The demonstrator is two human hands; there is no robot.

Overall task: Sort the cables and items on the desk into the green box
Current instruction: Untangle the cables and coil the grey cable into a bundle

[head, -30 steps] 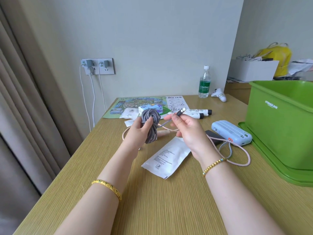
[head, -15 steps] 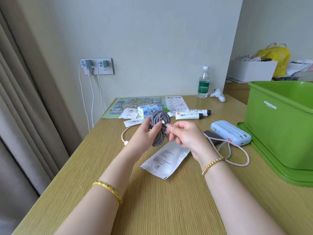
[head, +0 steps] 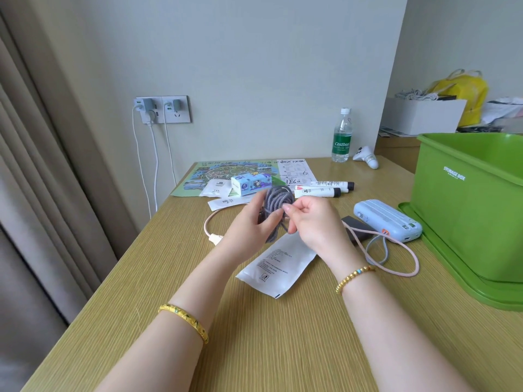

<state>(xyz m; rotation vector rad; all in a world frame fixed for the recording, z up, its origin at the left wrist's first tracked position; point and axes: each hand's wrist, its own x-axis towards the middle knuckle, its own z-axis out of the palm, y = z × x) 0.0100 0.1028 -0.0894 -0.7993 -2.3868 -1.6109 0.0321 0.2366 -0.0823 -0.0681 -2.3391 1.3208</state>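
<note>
Hands meet above the middle of the yellow-green wood-grain bench point(head: 254, 335), both closed around one bundle of grey braided cable point(head: 276, 205). The left hand point(head: 249, 222) clasps the coil from the left with its thumb laid across the strands, and the right hand point(head: 308, 222) pinches the same coil from the right, fingers curled in; the cable's loose loops hang down between the two palms. Directly below the hands lies a flat white printed pouch point(head: 278, 264). A pale pink cable point(head: 402, 250) runs under them on the bench, its white plug point(head: 215, 238) showing just left of the left hand and its loop trailing off to the right of the right wrist. Right of the right hand sits a light blue ribbed power bank point(head: 387, 219), and beyond it the green plastic storage box point(head: 467, 207) stands on its green lid. Behind the hands are two white tubes with black caps point(head: 322, 189) and a small blue-and-white tissue pack point(head: 250, 184).
</note>
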